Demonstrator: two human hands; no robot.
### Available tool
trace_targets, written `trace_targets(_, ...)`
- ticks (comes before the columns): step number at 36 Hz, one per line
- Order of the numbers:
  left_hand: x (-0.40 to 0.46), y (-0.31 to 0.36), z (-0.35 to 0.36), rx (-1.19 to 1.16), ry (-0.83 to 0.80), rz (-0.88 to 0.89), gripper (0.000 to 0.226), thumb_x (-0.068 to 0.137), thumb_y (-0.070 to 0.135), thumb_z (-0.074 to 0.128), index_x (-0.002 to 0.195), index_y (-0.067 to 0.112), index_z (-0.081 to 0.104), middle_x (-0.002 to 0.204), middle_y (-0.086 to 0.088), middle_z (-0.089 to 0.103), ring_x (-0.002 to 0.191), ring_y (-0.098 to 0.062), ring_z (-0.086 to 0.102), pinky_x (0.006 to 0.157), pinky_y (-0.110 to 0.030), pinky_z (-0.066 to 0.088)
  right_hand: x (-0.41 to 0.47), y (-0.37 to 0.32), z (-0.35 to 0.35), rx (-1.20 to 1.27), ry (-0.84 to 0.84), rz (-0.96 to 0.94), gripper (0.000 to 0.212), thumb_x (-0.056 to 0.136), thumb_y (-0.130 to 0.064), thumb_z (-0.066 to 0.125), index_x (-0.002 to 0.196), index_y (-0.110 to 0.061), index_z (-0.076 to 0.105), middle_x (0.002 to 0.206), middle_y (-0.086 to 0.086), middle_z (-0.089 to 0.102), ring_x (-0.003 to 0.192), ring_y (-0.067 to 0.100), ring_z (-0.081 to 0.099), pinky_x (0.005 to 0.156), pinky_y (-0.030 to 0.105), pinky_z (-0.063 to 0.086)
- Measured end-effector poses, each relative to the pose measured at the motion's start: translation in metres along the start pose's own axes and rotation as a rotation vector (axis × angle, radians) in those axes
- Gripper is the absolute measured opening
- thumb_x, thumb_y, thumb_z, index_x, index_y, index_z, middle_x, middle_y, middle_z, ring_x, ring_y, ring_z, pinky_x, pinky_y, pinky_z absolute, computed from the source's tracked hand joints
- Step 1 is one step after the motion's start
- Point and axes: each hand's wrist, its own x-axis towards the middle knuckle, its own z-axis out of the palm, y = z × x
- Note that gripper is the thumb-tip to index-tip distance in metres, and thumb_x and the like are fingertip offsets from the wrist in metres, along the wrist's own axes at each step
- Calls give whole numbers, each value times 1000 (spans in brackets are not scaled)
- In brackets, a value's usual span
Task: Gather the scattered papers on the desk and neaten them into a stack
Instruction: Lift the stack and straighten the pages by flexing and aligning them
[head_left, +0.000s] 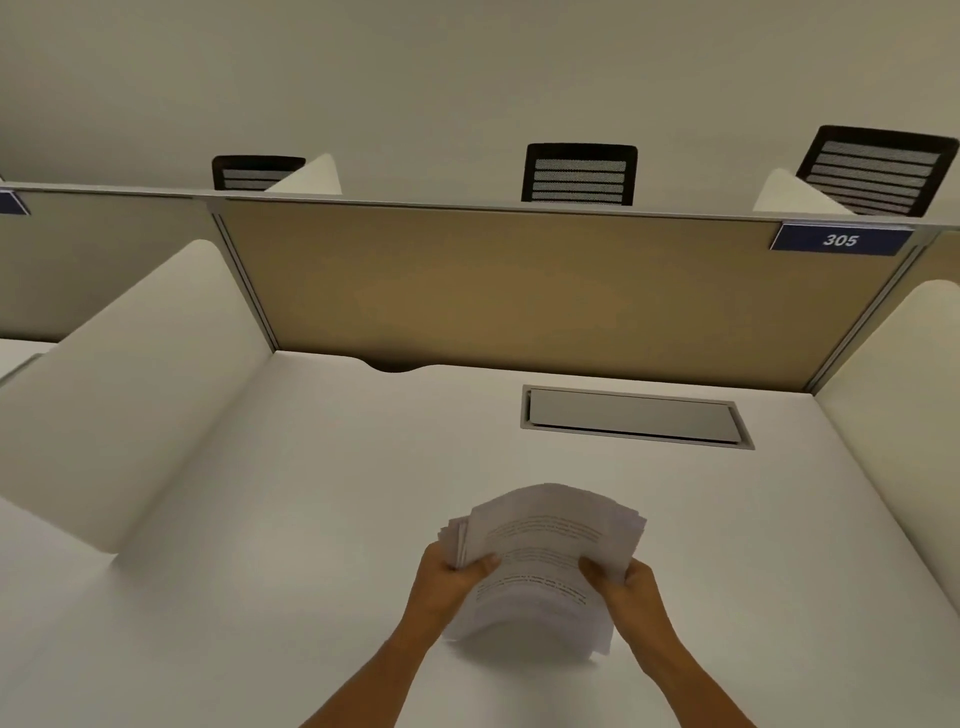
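Your left hand (449, 577) and right hand (626, 584) each curl round a side edge of the papers (545, 551), thumbs on top, holding the sheaf between them over the bench (260, 519). The sheets look light, limp and slippery, fanned beyond your fingers, so keep gripping both sides and tap them square.

White desk (260, 519); grey recessed cable flap (634, 415) set flush near back edge.
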Motion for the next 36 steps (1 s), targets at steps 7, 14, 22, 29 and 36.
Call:
trace_targets(7,0,7,1,-83,107,29,44,63,25,83,105,27,69,91,4,76,84,-14,72,65,-27,60,-3,-12,-2,44,6,-45,13,84,-11,74,93,-21,75,86,-3,79,81,17,73,68,27,57)
trace_targets(14,4,-4,-11,0,54,-12,45,56,39,86,98,30,72,95,5,77,88,-13,73,74,-32,61,-5,-11,-7,7,-60,-38,29,82,-17,78,107,-26,69,100,-7,77,89,11,73,69,24,60)
trace_targets(22,10,8,-2,-11,18,-4,34,66,26,84,98,26,72,95,-3,76,87,-21,73,77,-47,61,-1,-18,3,-45,-35,-63,8,91,-19,67,92,-24,73,83,-8,78,80,17,74,61,22,59)
trace_targets(29,11,10,-1,-32,55,-37,46,60,38,84,102,24,71,94,-1,76,83,-22,74,69,-41,63,0,-22,-2,20,-49,-70,32,67,-30,80,97,-21,75,89,-1,78,80,21,74,63,30,61)
trace_targets(36,5,0,8,-12,-11,-117,29,75,25,81,103,25,70,93,1,76,83,-14,74,66,-28,60,2,-7,1,-69,-8,-27,25,75,-37,78,96,-25,72,86,-3,77,83,22,73,60,24,59)
